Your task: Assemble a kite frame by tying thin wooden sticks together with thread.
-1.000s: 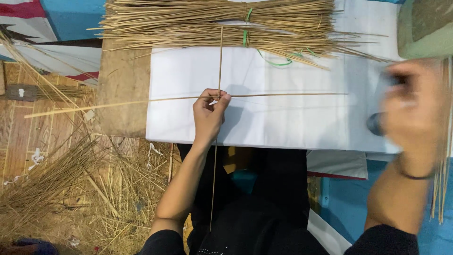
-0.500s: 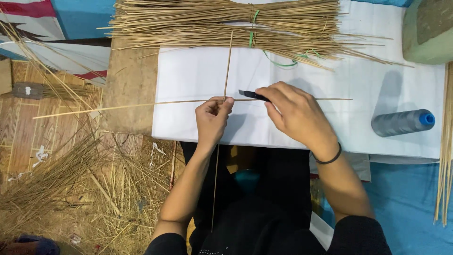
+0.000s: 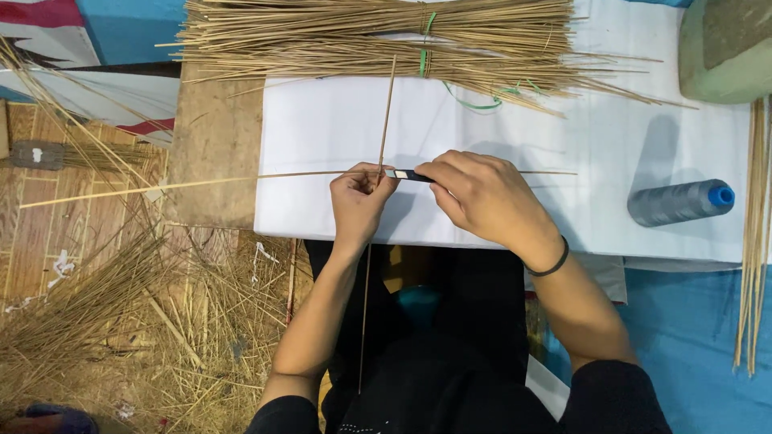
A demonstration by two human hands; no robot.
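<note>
Pinching two thin sticks where they cross, the left hand (image 3: pixel 360 197) is closed on them over the white sheet (image 3: pixel 322 137). One stick (image 3: pixel 241 178) runs side to side. The other stick (image 3: pixel 387 112) runs away from the person and back toward the lap. The right hand (image 3: pixel 482 197) is closed on a small dark tool (image 3: pixel 410 174), its tip just beside the crossing, right of the left hand.

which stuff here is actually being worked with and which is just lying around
In use:
- left hand pinching the two crossed sticks
- right hand holding a small dark tool at the crossing

Lying about:
- tied stick bundle
- grey thread spool
- loose sticks at right
- straw scraps on the floor
</note>
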